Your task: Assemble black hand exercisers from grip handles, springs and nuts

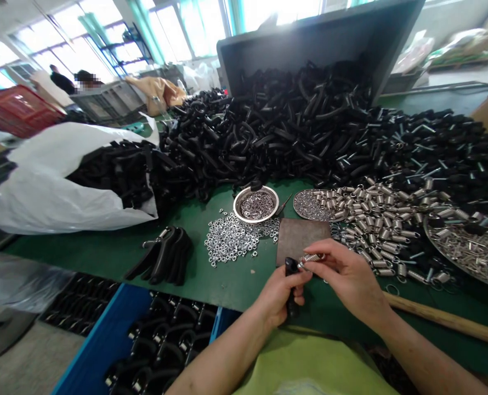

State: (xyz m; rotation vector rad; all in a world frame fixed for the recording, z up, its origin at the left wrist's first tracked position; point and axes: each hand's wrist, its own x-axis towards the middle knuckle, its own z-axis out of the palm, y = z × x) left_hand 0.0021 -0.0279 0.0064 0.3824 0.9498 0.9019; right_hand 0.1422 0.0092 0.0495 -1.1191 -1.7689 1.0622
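Observation:
My left hand [283,291] is closed round a black plastic handle [292,304], held upright near the table's front edge. My right hand [342,274] pinches a silver coil spring [313,257] between thumb and fingers, its end at the top of the handle. Just beyond my hands lies a flat dark metal block [299,233]. Left of the block, loose hex nuts [231,238] are spread out beside a steel bowl [272,215] of small metal parts. On the right spreads a heap of coil springs [375,230].
Black handles [285,126] are piled before a tipped grey bin [244,60]. A white sack [55,181] of black parts lies left. Several handles [165,255] rest at the front edge, above a blue crate [100,340]. A wooden stick [445,315] lies right. People are in the background.

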